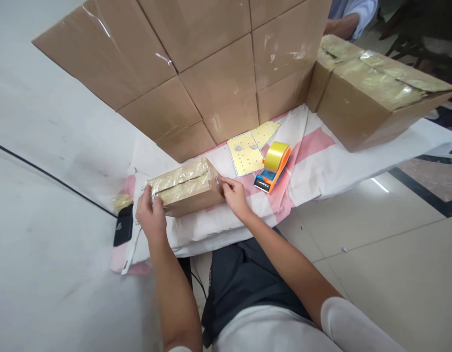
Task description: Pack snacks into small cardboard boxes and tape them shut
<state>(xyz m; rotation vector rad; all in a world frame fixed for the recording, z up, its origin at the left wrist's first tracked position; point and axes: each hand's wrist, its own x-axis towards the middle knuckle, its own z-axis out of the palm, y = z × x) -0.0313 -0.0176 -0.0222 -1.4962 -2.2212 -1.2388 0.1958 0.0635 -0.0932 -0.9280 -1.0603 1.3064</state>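
From where I watch, a dark phone [123, 226] lies at the far left edge of the pink-and-white cloth [314, 146], just beside the left hand [150, 215]. That hand is curled onto the left end of the small box [185, 188], its fingers pinching what looks like the loose edge of clear tape there. The box lies on the cloth in front of the wall of stacked cartons [196, 63], its top already covered in shiny tape. The right hand [233, 193] presses on the box's right end, fingertips closed on a bit of tape at the corner. I judge the step in hand to be smoothing down the tape ends; the next move calls for firm pressure at both ends so nothing lifts. Further right sit a yellow dotted sheet [248, 151], then the tape dispenser [273, 166], apart from both hands, and a large taped box [376, 93].
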